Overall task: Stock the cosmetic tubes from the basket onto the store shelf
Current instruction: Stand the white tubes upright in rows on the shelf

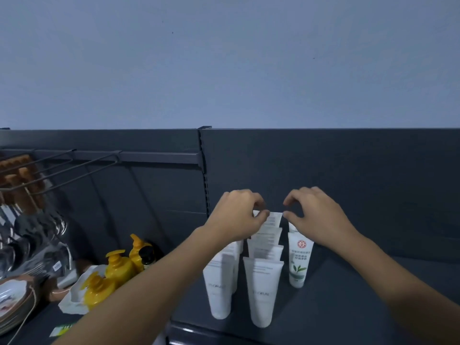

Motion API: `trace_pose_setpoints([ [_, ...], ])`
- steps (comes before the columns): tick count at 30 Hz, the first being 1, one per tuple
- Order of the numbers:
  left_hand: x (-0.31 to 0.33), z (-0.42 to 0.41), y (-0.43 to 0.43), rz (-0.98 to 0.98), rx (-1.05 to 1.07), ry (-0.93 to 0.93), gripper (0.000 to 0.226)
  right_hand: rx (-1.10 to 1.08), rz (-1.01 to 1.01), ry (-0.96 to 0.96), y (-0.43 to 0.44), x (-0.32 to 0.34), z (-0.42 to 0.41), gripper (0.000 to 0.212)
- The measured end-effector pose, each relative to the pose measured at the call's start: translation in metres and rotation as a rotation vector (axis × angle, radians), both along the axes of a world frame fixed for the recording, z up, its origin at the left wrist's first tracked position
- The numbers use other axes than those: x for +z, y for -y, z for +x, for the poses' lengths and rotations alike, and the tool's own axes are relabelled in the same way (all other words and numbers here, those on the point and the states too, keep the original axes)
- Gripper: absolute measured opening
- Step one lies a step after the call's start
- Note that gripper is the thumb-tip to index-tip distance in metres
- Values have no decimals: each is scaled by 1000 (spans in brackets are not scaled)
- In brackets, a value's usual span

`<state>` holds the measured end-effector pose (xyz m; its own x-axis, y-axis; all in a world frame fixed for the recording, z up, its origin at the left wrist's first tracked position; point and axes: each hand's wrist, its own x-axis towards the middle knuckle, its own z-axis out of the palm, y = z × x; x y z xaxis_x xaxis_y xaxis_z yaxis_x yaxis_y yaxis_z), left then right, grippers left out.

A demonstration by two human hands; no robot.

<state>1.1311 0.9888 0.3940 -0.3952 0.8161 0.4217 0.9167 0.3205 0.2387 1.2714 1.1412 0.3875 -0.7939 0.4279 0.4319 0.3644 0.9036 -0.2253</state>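
Note:
Several white cosmetic tubes (262,290) stand cap-down in rows on the dark shelf (361,307). A white tube with a green leaf print (298,260) stands at the right of them. My left hand (239,215) reaches to the back of the rows, and its fingertips pinch the top edge of the rearmost white tube (272,217). My right hand (316,215) hovers beside it with fingers curled and apart, just above another tube at the back; I cannot tell if it touches. The basket is out of view.
On the left shelf section stand yellow pump bottles (117,267), a dark small bottle (147,255), stacked plates (12,297) and hanging utensils (22,195) on wire hooks. The shelf's back panel (348,183) rises right behind the tubes. Bare shelf lies right of the tubes.

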Motion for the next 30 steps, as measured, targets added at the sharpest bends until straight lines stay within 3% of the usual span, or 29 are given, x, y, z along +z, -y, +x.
trace_pose_setpoints([
  [8, -6, -13, 123, 38, -35, 68, 29, 55, 29, -54, 133, 5, 7, 26],
  [14, -58, -25, 225, -10, -103, 88, 30, 116, -10, -14, 229, -41, -2, 31],
  [18, -117, -38, 277, -93, -122, 105, 37, 173, -52, -26, 276, -95, -15, 30],
  [22, -191, -45, 314, -178, -144, 216, 30, 206, -100, -38, 321, -170, -22, 27],
  [30, -385, -44, 356, -514, -71, 466, 29, 223, -329, 280, 377, -350, -24, 29],
])
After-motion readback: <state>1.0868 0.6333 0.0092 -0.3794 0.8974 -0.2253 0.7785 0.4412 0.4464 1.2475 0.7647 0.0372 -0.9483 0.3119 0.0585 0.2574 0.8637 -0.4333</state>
